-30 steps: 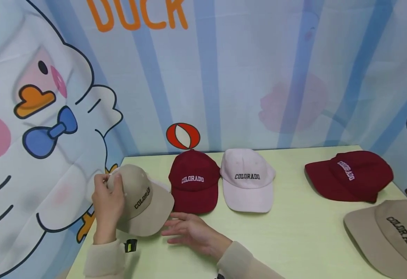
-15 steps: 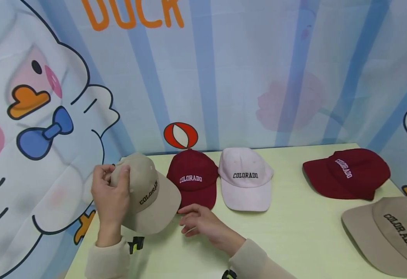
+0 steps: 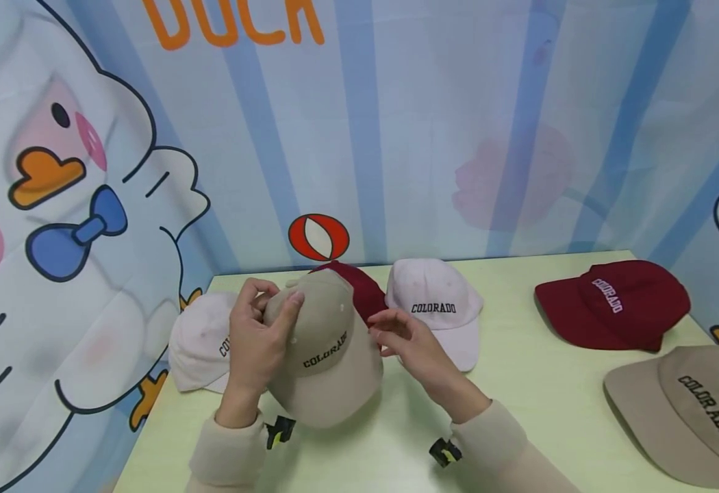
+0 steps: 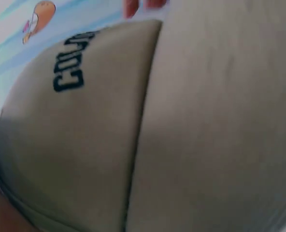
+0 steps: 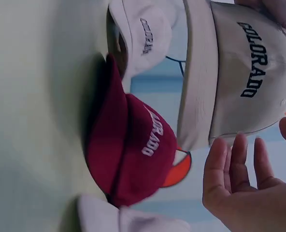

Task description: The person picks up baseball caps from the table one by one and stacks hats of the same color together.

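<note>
A beige baseball cap (image 3: pixel 319 342) with COLORADO lettering is held up over the table by my left hand (image 3: pixel 261 342), which grips the back of its crown between thumb and fingers. In the left wrist view the cap (image 4: pixel 94 125) fills most of the picture. My right hand (image 3: pixel 418 356) is beside the cap's right edge, its loosely bent fingertips close to the lower crown in the right wrist view. Behind the beige cap, and partly hidden by it, lies a dark red cap (image 3: pixel 366 291). A pale pink cap (image 3: pixel 432 315) lies just beyond my right hand.
At the table's left, a whitish cap (image 3: pixel 199 342) is partly covered by my left hand. Another dark red cap (image 3: pixel 618 305) and a second beige cap (image 3: pixel 686 418) lie at the right of the pale table (image 3: pixel 538 424). A printed cartoon backdrop (image 3: pixel 421 137) stands behind.
My left hand has carried the beige cap to the right, from over the whitish cap to in front of the dark red one. My right hand has moved right and slightly up alongside it.
</note>
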A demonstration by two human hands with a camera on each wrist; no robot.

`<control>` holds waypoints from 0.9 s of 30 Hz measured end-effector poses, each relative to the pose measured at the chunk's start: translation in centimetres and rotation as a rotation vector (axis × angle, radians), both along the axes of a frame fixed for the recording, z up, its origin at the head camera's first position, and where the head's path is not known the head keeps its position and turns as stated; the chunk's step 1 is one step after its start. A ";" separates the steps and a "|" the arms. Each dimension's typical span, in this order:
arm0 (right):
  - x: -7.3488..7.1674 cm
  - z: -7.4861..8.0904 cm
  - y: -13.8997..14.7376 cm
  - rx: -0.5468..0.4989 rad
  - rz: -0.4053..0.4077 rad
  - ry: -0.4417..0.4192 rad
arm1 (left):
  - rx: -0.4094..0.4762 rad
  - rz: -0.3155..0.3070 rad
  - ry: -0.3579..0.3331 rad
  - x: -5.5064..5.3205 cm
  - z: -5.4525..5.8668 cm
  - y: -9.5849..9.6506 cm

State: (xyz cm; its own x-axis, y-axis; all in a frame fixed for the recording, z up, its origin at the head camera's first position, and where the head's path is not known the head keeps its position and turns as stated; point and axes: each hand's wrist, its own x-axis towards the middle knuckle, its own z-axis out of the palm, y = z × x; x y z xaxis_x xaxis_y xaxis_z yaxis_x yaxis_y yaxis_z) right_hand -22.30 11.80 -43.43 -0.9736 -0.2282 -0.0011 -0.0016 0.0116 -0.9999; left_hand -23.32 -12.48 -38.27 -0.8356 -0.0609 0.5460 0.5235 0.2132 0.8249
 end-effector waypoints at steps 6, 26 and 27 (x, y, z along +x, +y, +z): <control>0.0 1.6 2.0 0.100 -0.059 0.112 | 0.015 -0.186 -0.072 -0.3 -0.5 2.6; 1.1 1.2 6.5 0.170 0.004 0.198 | -0.023 -0.574 -0.282 -1.1 -3.7 7.9; 1.1 1.1 6.6 0.163 0.003 0.185 | -0.024 -0.585 -0.308 -1.2 -3.9 7.9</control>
State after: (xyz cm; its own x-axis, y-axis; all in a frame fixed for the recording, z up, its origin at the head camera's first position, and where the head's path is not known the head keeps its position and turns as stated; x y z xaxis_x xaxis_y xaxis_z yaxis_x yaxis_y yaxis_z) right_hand -21.15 18.44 -42.37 -0.9600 -0.2423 0.1405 -0.1850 0.1721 -0.9675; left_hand -24.49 -4.56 -42.18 -0.8454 0.4597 0.2720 0.2989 -0.0148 0.9542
